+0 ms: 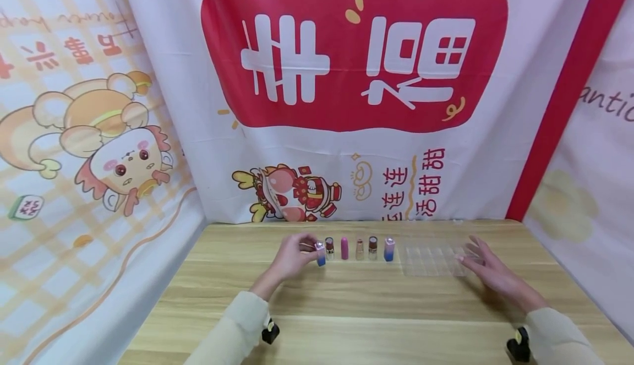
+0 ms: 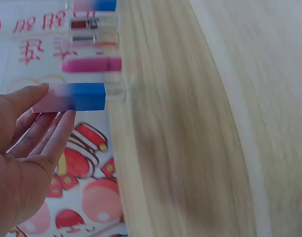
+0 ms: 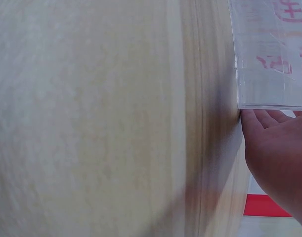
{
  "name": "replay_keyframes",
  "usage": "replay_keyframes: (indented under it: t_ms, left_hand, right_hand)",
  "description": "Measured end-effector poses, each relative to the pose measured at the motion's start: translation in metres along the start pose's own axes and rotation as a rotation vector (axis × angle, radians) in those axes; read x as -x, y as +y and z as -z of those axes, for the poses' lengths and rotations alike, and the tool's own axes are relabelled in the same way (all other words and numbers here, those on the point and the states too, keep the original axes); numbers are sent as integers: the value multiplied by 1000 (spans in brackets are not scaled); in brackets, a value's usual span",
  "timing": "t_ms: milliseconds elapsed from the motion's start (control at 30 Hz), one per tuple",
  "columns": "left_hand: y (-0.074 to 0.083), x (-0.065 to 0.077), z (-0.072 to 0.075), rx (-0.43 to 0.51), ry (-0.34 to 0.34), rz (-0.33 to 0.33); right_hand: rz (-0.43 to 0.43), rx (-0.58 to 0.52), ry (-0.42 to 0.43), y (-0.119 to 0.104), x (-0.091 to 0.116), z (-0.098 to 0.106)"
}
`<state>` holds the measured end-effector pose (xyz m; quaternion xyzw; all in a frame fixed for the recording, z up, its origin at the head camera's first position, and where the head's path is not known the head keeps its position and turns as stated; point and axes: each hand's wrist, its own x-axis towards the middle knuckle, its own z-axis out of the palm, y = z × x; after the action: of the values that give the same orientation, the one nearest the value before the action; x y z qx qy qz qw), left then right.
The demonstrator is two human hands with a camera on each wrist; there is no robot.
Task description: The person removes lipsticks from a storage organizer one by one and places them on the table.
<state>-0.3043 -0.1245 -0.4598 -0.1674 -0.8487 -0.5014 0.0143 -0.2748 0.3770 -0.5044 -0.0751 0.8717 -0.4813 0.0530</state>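
My left hand (image 1: 293, 255) pinches a pink-to-blue lipstick tube (image 2: 86, 96) between thumb and fingers, at the left end of a row of lipsticks. Beside it stand a clear lipstick with a dark top (image 1: 329, 248), a bright pink lipstick (image 1: 344, 248), a slim clear lipstick (image 1: 359, 249), another dark-topped lipstick (image 1: 373, 248) and a second pink-to-blue tube (image 1: 389, 250). A clear divided organizer box (image 1: 428, 263) is right of the row. My right hand (image 1: 490, 268) touches the box's right end with fairly straight fingers, seen against its wall in the right wrist view.
The wood-grain table (image 1: 356, 299) reaches back to a white cloth (image 1: 346, 150) with red printing. Patterned cloth (image 1: 99, 244) also hangs on the left, and another cloth (image 1: 584, 189) on the right. The lipsticks and box stand near the table's back edge.
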Motion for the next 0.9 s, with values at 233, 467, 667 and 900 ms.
replay_keyframes:
  t_ms: [233, 467, 667, 900]
  left_hand:
    - [-11, -7, 11, -27, 38, 31]
    - [-21, -10, 13, -44, 41, 59]
    - [-27, -8, 13, -16, 54, 100]
    - [-23, 2, 21, -152, 113, 72]
  right_hand:
    - [13, 5, 13, 2, 0, -1]
    - [19, 3, 5, -1, 0, -3]
    - [9, 9, -16, -2, 0, -1]
    - [33, 119, 41, -10, 4, 5]
